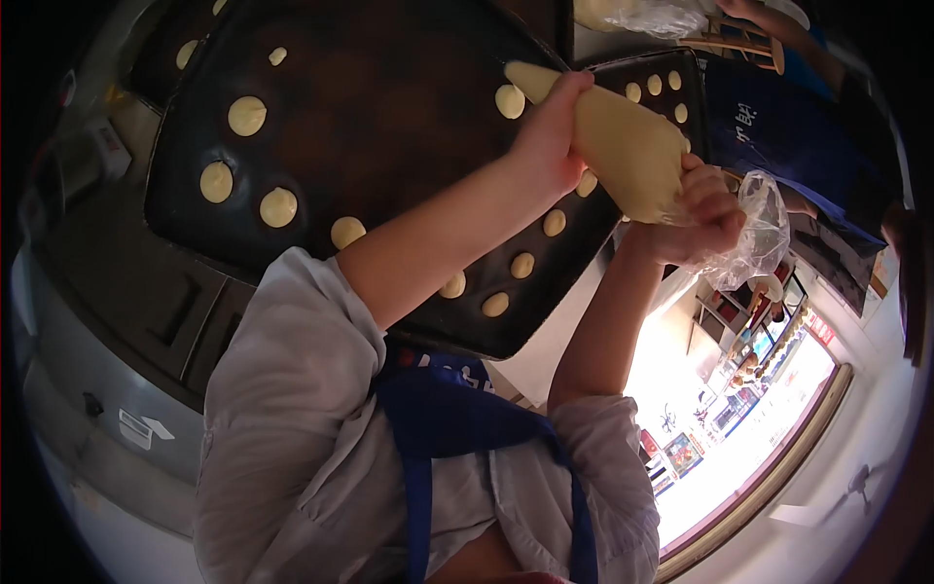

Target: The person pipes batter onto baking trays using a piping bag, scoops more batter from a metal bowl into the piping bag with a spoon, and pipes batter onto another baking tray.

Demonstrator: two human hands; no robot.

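Note:
A clear plastic piping bag (628, 146) full of pale yellow batter slants over the dark baking tray (389, 107). My left hand (553, 136) is wrapped round its narrow front part, close to the tip. At the wide end, my right hand (702, 214) grips the gathered plastic, and a loose clear tail sticks out behind it. Just below the tip, a round batter mound (509, 101) sits on the tray. More mounds, such as one at the left (246, 115), lie along the tray's left and near sides. My left forearm hides part of the tray.
A second tray (696, 73) with several small mounds stands at the upper right, and another tray edge (141, 68) shows at the upper left. Another person in a dark blue apron (769, 127) stands at the right. Behind my right arm is a bright window (720, 419).

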